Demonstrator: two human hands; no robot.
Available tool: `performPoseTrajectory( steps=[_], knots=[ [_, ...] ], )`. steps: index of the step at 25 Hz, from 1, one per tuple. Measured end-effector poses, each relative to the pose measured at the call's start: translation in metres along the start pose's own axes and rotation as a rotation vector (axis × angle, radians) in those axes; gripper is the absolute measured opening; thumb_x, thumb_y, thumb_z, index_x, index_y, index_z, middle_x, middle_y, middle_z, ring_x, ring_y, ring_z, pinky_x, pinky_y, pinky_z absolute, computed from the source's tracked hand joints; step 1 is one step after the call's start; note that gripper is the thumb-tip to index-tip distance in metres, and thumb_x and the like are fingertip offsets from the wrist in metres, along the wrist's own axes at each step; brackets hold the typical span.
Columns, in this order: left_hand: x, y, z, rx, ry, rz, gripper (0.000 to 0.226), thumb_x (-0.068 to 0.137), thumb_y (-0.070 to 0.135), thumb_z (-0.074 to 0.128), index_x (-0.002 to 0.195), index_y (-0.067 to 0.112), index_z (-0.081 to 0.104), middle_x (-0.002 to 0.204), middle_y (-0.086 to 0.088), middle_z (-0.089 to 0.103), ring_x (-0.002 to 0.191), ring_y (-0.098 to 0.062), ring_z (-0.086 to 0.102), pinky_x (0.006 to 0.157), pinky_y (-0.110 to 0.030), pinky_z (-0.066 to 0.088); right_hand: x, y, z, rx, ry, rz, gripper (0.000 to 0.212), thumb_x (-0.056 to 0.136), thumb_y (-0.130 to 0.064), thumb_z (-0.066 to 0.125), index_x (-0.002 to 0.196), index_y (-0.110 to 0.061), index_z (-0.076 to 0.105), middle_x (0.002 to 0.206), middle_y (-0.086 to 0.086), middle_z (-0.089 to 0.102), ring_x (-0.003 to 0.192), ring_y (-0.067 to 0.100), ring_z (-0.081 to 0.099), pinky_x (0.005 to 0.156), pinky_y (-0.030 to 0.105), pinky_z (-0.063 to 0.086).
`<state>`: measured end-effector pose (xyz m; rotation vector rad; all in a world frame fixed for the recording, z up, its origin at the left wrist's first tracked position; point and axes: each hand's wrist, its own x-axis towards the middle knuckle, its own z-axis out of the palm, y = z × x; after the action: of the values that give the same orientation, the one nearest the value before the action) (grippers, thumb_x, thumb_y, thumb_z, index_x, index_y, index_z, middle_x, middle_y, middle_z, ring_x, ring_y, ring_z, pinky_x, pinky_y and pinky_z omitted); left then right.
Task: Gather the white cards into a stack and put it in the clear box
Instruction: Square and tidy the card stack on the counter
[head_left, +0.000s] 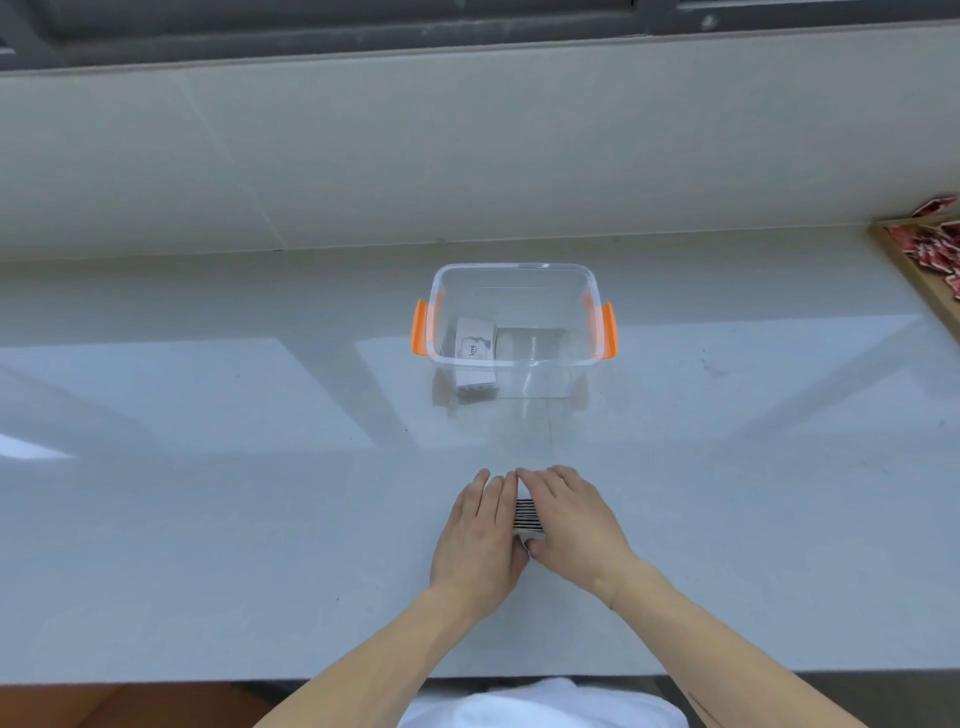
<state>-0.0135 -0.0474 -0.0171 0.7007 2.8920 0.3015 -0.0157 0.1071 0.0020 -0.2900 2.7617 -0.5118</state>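
Observation:
A small stack of white cards (527, 516) with black lines on its visible face rests on the counter, pressed between both hands. My left hand (480, 535) lies against its left side and my right hand (574, 519) covers its right side. Most of the stack is hidden by my fingers. Farther back stands the clear box (519, 275) with orange handles, open at the top. Inside it, at the left, lies another stack of white cards (475, 345) with the word "love" on the top card.
The pale glossy counter (208, 493) runs wide to both sides, backed by a tiled wall. At the far right edge sits a wooden tray (914, 280) holding red and white packets. The counter's front edge is just below my forearms.

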Motion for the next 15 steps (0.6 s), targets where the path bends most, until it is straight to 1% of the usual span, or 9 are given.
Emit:
performPoseTrajectory(
  steps=[2,3,5,7,9,10,12,13,15],
  knots=[
    [0.0,0.001,-0.001,-0.025,0.004,-0.002,0.064,0.077,0.03,0.065,0.134,0.003,0.051,0.129,-0.006,0.06,0.132,-0.031,0.048,0.107,-0.04,0.044,0.006,-0.007,0.002,-0.174,-0.026,-0.002,0.054,0.081,-0.026,0.06,0.132,-0.015,0.044,0.116,0.002,0.062,0.112,0.028,0.051,0.09,0.038,0.042],
    [0.0,0.001,-0.002,-0.023,-0.005,-0.009,0.065,0.076,0.031,0.067,0.133,0.003,0.052,0.129,-0.006,0.061,0.131,-0.031,0.05,0.106,-0.04,0.045,0.008,-0.009,0.003,-0.229,-0.025,-0.007,0.042,0.083,-0.026,0.058,0.123,-0.013,0.05,0.107,0.003,0.065,0.102,0.029,0.054,0.081,0.039,0.044],
    [0.0,0.0,-0.003,-0.007,-0.033,-0.003,0.066,0.075,0.031,0.068,0.134,0.005,0.052,0.13,-0.005,0.061,0.131,-0.029,0.05,0.104,-0.039,0.046,0.008,-0.01,0.004,-0.262,-0.02,-0.01,0.024,0.086,-0.026,0.055,0.106,-0.013,0.055,0.096,0.004,0.066,0.091,0.029,0.055,0.068,0.037,0.041],
    [0.001,-0.004,-0.002,-0.034,-0.034,0.018,0.066,0.08,0.026,0.062,0.141,0.007,0.044,0.139,-0.003,0.054,0.139,-0.027,0.039,0.111,-0.037,0.038,0.01,-0.007,0.003,-0.239,-0.008,-0.009,0.022,0.085,-0.028,0.054,0.103,-0.016,0.054,0.092,0.002,0.065,0.087,0.028,0.054,0.062,0.035,0.034],
    [0.003,-0.011,-0.001,-0.133,-0.066,0.013,0.065,0.085,0.022,0.055,0.146,0.013,0.033,0.147,0.0,0.042,0.146,-0.023,0.024,0.118,-0.035,0.026,0.012,-0.004,0.001,-0.216,0.008,-0.028,0.023,0.082,-0.03,0.053,0.102,-0.018,0.054,0.09,0.0,0.064,0.085,0.027,0.054,0.062,0.034,0.031],
    [0.003,-0.015,-0.002,-0.208,-0.061,-0.005,0.064,0.086,0.022,0.055,0.145,0.017,0.033,0.147,0.003,0.041,0.145,-0.02,0.024,0.117,-0.033,0.025,0.013,-0.003,-0.001,-0.191,0.008,-0.032,0.022,0.081,-0.032,0.053,0.1,-0.02,0.053,0.09,-0.001,0.064,0.085,0.027,0.054,0.062,0.034,0.03],
    [0.004,-0.022,-0.012,-0.486,0.001,-0.127,0.061,0.081,0.021,0.063,0.137,0.024,0.041,0.137,0.008,0.048,0.134,-0.013,0.039,0.109,-0.024,0.033,0.014,0.0,-0.006,-0.084,0.013,0.013,0.022,0.077,-0.039,0.056,0.092,-0.024,0.053,0.087,-0.003,0.065,0.085,0.025,0.056,0.061,0.035,0.031],
    [0.004,-0.026,-0.019,-0.676,0.016,-0.225,0.059,0.076,0.019,0.068,0.13,0.029,0.045,0.129,0.012,0.054,0.124,-0.008,0.048,0.101,-0.018,0.039,0.013,0.002,-0.008,0.025,0.01,0.057,0.022,0.075,-0.043,0.059,0.088,-0.026,0.053,0.084,-0.004,0.065,0.082,0.023,0.057,0.06,0.036,0.035],
    [0.007,-0.031,-0.034,-0.986,0.012,-0.338,0.057,0.069,0.013,0.074,0.116,0.035,0.051,0.11,0.013,0.063,0.103,-0.003,0.059,0.084,-0.01,0.045,0.01,0.004,-0.008,0.407,-0.021,0.161,0.025,0.07,-0.044,0.068,0.088,-0.03,0.057,0.079,-0.005,0.067,0.078,0.017,0.059,0.064,0.036,0.043]
  ],
)
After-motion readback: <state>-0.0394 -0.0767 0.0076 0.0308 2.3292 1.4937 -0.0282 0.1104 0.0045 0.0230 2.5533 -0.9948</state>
